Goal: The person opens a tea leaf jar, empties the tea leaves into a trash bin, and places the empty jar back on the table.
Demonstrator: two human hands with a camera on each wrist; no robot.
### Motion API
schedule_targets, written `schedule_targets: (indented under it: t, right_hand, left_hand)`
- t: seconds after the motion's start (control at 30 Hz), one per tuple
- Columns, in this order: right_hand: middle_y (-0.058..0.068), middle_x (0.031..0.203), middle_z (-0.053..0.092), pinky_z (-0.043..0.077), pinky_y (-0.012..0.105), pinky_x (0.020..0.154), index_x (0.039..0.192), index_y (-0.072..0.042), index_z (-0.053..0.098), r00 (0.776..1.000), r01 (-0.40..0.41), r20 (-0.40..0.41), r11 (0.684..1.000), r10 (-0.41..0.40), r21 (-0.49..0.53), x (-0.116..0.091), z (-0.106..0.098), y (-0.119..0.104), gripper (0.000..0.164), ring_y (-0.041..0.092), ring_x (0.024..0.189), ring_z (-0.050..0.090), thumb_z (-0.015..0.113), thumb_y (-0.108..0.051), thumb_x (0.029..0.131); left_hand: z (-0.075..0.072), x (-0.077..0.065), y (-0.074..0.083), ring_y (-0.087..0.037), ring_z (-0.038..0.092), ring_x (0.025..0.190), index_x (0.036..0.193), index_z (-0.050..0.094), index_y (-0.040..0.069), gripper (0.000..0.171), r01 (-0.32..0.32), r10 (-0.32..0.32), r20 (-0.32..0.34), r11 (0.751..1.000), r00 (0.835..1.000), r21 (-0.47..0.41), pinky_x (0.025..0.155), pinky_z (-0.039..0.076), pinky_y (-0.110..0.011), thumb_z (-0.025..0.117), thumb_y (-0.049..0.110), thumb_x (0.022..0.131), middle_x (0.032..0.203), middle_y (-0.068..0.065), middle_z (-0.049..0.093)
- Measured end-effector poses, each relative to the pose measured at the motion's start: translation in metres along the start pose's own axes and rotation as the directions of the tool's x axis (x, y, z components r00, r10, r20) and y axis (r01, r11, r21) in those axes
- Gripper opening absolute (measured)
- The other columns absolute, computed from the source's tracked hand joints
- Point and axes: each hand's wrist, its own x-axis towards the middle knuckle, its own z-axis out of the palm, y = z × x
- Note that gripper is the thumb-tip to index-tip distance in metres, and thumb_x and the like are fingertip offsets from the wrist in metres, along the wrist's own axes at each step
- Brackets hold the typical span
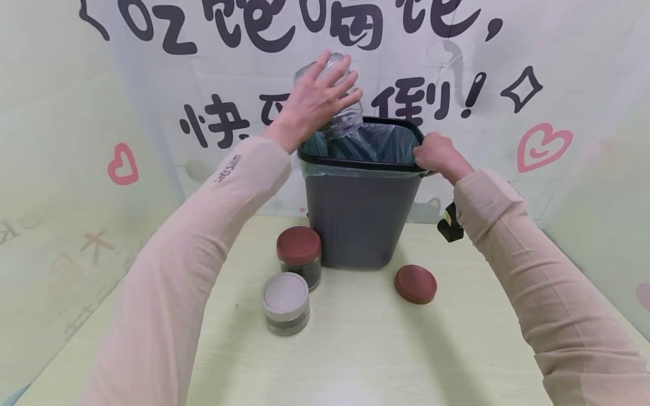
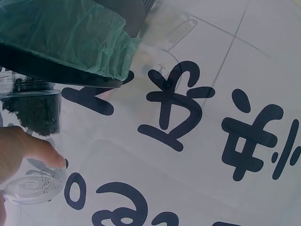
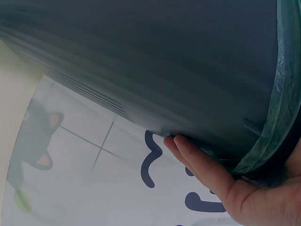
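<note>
Gripping the jar (image 1: 347, 122) mouth-down over the left of the bin (image 1: 360, 220) with spread fingers of the left hand (image 1: 319, 93); holding the bin's right rim with bent fingers of the right hand (image 1: 438, 152). Could slip if held loosely on smooth walls, or scatter dark crumbs (image 2: 40, 115) left of the bin if tipped wide. Clear, rounded in the jar; crinkled in the liner (image 1: 388, 141); perhaps dry in the crumbs, poorly shown.

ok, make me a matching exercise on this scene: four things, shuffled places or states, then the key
1. clear jar
2. bin
3. grey-lidded jar
4. loose red lid

A. on the table, in front of the bin's right side
B. bag-lined, rim held by the right hand
C. tipped, gripped by the left hand
D. standing before the red-lidded jar

Pairs: 1-C, 2-B, 3-D, 4-A
</note>
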Motion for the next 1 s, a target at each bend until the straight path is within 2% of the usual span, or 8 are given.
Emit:
schedule_targets:
  t: [0.13, 0.37, 0.53, 0.77, 1.0]
  right_hand:
    - [0.017, 0.087, 0.044, 0.051, 0.023, 0.051, 0.076, -0.002, 0.039, 1.000, 0.001, 0.001, 1.000, -0.001, 0.011, -0.0002, -0.0003, 0.0010, 0.017, 0.009, 0.048, 0.056, 0.033, -0.010, 0.090]
    - [0.016, 0.086, 0.045, 0.051, 0.023, 0.050, 0.075, -0.002, 0.040, 1.000, 0.001, 0.006, 1.000, -0.002, 0.031, 0.0001, -0.0008, 0.0013, 0.016, 0.008, 0.046, 0.056, 0.033, -0.008, 0.088]
    - [0.023, 0.095, 0.048, 0.050, 0.022, 0.049, 0.073, -0.003, 0.039, 1.000, 0.015, 0.005, 1.000, -0.015, 0.017, 0.0005, -0.0007, 0.0011, 0.017, 0.008, 0.044, 0.056, 0.033, -0.008, 0.088]
    - [0.025, 0.099, 0.048, 0.050, 0.022, 0.048, 0.073, -0.003, 0.039, 1.000, 0.011, -0.001, 1.000, -0.011, 0.016, 0.0003, -0.0005, 0.0003, 0.017, 0.009, 0.044, 0.057, 0.034, -0.008, 0.088]
    - [0.027, 0.101, 0.049, 0.050, 0.022, 0.051, 0.074, -0.003, 0.039, 1.000, 0.000, 0.003, 1.000, 0.000, 0.004, 0.0009, -0.0004, 0.0000, 0.017, 0.009, 0.045, 0.057, 0.034, -0.009, 0.089]
  left_hand:
    - [-0.0017, 0.0027, 0.0001, -0.030, 0.017, 0.132, 0.138, 0.026, 0.015, 0.074, -0.026, 0.025, 0.008, 0.999, 1.000, 0.040, 0.107, 0.014, -0.047, 0.058, -0.008, 0.075, 0.142, -0.012, 0.026]
    - [-0.0044, 0.0065, -0.0014, -0.031, 0.015, 0.133, 0.138, 0.024, 0.015, 0.077, -0.076, 0.075, 0.016, 0.995, 0.997, 0.060, 0.106, 0.013, -0.048, 0.061, -0.006, 0.073, 0.142, -0.013, 0.024]
    - [-0.0072, 0.0074, -0.0022, -0.031, 0.013, 0.133, 0.140, 0.021, 0.016, 0.080, -0.125, 0.123, 0.029, 0.987, 0.992, 0.101, 0.106, 0.012, -0.049, 0.060, -0.007, 0.075, 0.144, -0.013, 0.022]
    - [-0.0080, 0.0075, -0.0014, -0.031, 0.012, 0.133, 0.141, 0.018, 0.016, 0.085, -0.227, 0.225, 0.034, 0.948, 0.974, 0.222, 0.105, 0.014, -0.051, 0.065, -0.003, 0.073, 0.146, -0.013, 0.018]
    - [-0.0002, 0.0049, 0.0045, -0.030, 0.019, 0.131, 0.139, 0.024, 0.018, 0.093, -0.274, 0.317, -0.066, 0.893, 0.946, 0.356, 0.103, 0.022, -0.047, 0.072, -0.002, 0.063, 0.142, -0.012, 0.026]
